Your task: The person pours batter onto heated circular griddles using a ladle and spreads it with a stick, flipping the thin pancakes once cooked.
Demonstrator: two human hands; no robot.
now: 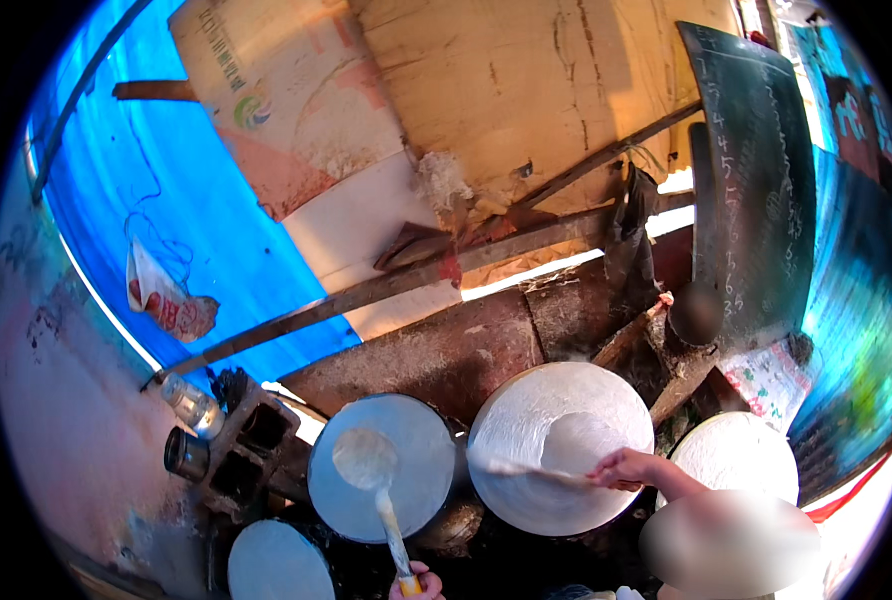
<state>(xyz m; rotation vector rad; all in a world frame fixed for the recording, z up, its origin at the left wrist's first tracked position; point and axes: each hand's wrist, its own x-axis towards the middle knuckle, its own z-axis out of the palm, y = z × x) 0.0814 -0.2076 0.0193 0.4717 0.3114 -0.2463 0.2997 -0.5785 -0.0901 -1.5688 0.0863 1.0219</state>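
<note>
My left hand (418, 583) is at the bottom edge, closed around the yellow end of a long ladle handle (393, 536). The ladle's round bowl (365, 457) is coated pale and rests over a round, blue-white surface (423, 480). My right hand (624, 470) grips a thin, pale tool (532, 472), blurred, over a large round griddle (506, 420). A white, batter-like layer covers much of that griddle, with a smoother greyish patch (577, 439) inside it. A blurred oval hides part of my right arm.
Another round plate with a white, rough layer (742, 454) stands at the right. A flat pale disc (281, 562) lies lower left. Beside it are a hollow block (239, 476), a glass jar (193, 405) and a tin (186, 454). A written-on chalkboard (753, 180) hangs behind.
</note>
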